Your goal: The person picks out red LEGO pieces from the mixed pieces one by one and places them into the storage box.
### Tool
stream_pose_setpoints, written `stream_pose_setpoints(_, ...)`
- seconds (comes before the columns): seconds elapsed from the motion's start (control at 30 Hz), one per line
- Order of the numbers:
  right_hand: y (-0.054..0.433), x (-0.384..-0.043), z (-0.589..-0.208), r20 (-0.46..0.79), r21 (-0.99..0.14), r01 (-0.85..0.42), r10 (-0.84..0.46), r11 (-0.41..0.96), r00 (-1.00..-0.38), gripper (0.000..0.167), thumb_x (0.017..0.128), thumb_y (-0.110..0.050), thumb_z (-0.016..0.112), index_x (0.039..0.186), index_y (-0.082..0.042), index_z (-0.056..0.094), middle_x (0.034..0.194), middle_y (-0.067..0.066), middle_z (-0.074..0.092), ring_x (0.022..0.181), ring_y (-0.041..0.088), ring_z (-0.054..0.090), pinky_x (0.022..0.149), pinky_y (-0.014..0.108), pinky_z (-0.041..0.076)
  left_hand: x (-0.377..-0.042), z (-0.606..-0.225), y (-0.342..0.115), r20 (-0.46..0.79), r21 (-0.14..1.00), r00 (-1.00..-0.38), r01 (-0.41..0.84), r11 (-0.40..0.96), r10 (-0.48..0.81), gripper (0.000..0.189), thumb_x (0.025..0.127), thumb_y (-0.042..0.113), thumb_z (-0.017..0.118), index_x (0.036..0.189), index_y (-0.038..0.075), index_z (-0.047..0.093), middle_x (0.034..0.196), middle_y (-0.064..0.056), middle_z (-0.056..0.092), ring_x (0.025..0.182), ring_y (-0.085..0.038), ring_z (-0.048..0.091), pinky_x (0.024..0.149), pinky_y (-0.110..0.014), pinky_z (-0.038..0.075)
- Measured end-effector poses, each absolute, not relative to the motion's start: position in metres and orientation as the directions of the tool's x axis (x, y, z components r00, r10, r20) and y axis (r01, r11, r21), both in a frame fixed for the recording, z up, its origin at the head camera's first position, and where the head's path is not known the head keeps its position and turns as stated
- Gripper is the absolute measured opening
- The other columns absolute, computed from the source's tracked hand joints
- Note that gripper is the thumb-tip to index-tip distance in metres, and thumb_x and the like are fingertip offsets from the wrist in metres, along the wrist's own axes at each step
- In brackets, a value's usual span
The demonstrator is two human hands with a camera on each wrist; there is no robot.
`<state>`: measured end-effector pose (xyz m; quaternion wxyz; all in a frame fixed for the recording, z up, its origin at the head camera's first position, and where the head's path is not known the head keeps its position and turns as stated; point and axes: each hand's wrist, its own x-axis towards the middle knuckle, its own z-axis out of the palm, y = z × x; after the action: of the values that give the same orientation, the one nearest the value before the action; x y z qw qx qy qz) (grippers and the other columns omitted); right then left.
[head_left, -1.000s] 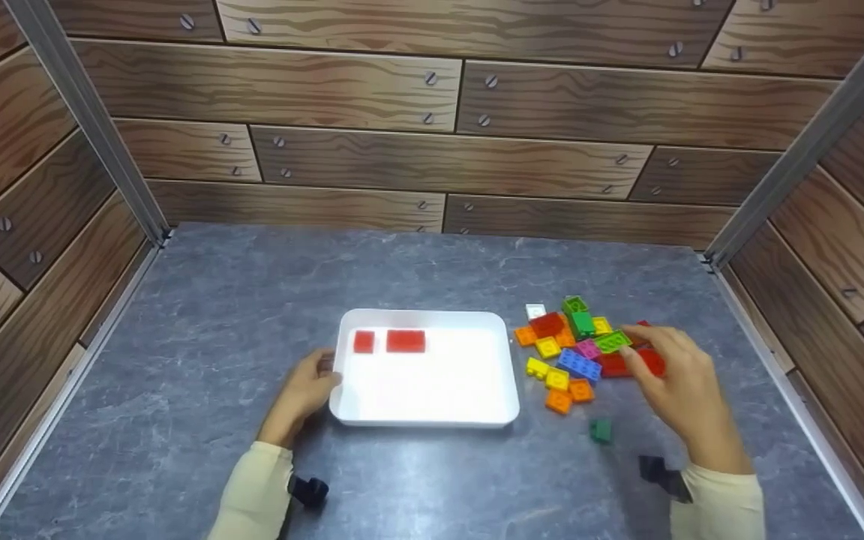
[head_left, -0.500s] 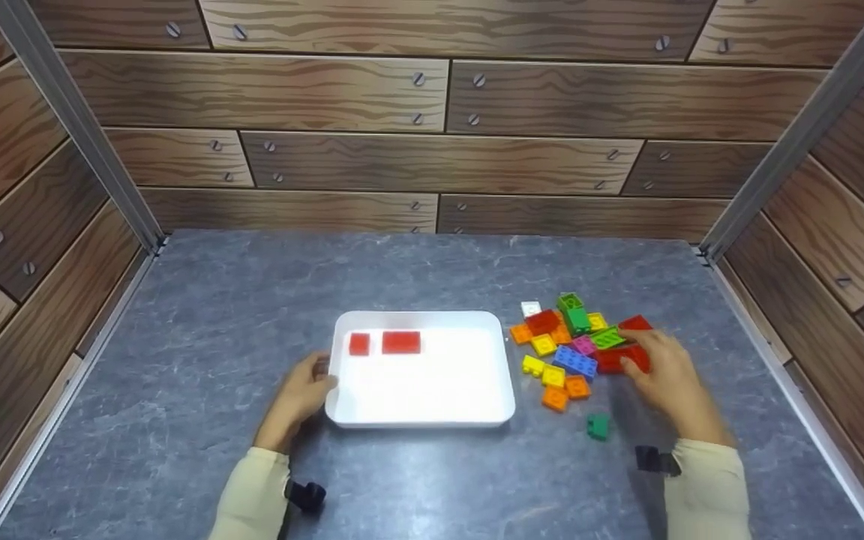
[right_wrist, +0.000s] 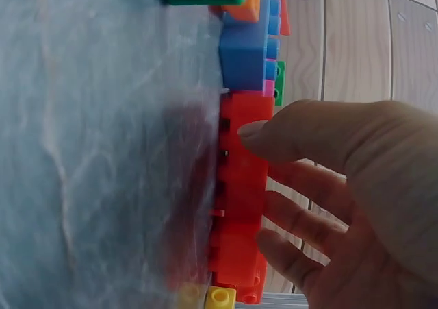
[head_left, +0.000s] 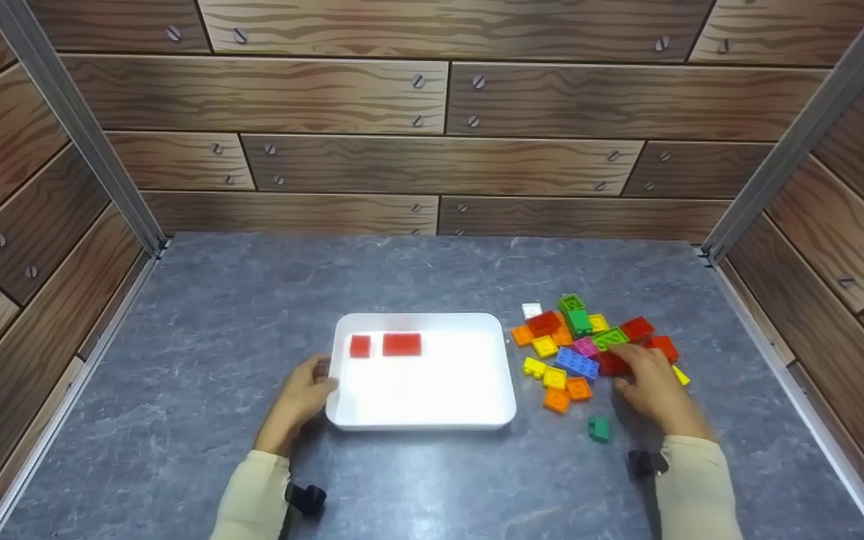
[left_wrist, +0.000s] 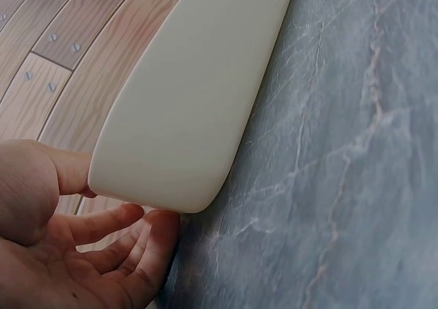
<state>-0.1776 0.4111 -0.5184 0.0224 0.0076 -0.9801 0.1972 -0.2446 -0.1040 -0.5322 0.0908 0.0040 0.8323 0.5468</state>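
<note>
In the head view, my left hand [head_left: 306, 391] grips the left rim of a white tray [head_left: 432, 426], thumb over the edge and fingers below. Two red pieces, a small square brick [head_left: 360, 346] and a longer brick [head_left: 402, 344], lie inside near its back left. My right hand [head_left: 658, 388] is at the right part of a brick pile, its thumb and fingers about a red brick [head_left: 610, 364]. The right wrist view shows the thumb [right_wrist: 253, 129] against the near side of red bricks lying studs-down, with the other fingers over and behind them.
Around the red brick lie a lime brick [head_left: 610, 338], a blue brick [head_left: 576, 364], a pink brick [head_left: 585, 346] and several yellow and orange ones. A dark green brick [head_left: 598, 429] lies apart in front. Wood-patterned walls [head_left: 432, 97] enclose the grey tabletop [head_left: 237, 300].
My right hand has moved left and lowered from above the pile's right end to the red brick, uncovering red bricks and a yellow one behind it. The left hand stays on the tray.
</note>
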Motion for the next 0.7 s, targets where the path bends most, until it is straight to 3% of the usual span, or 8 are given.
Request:
stream_pose_setpoints(0.37, 0.4072, -0.1774, -0.5203, -0.02, -0.363, 0.084, 0.082, 0.928, -0.996, 0.042, 0.087, -0.007, 0.077, 0.127, -0.001, 0.067, 0.129, 0.029, 0.055, 0.115, 0.046, 0.04, 0.095, 0.062, 0.036, -0.2433, -0.5335, -0.1046, -0.135, 0.91, -0.985, -0.079, 0.406, 0.111, 0.044, 0.093, -0.002, 0.054, 0.135, -0.015, 0.051, 0.125, -0.031, 0.061, 0.118, -0.042, 0.058, 0.102, -0.052, 0.049)
stream_pose_setpoints(0.7, 0.4051, -0.1774, -0.5115, 0.032, -0.395, 0.078, 0.099, 0.915, -0.995, 0.043, 0.088, -0.012, 0.078, 0.125, 0.004, 0.062, 0.12, 0.026, 0.064, 0.108, 0.044, 0.053, 0.094, 0.061, 0.042, -0.2436, -0.535, -0.1054, -0.127, 0.911, -0.985, -0.071, 0.407, 0.113, 0.045, 0.092, -0.002, 0.054, 0.135, -0.015, 0.051, 0.124, -0.03, 0.062, 0.116, -0.041, 0.059, 0.101, -0.051, 0.05)
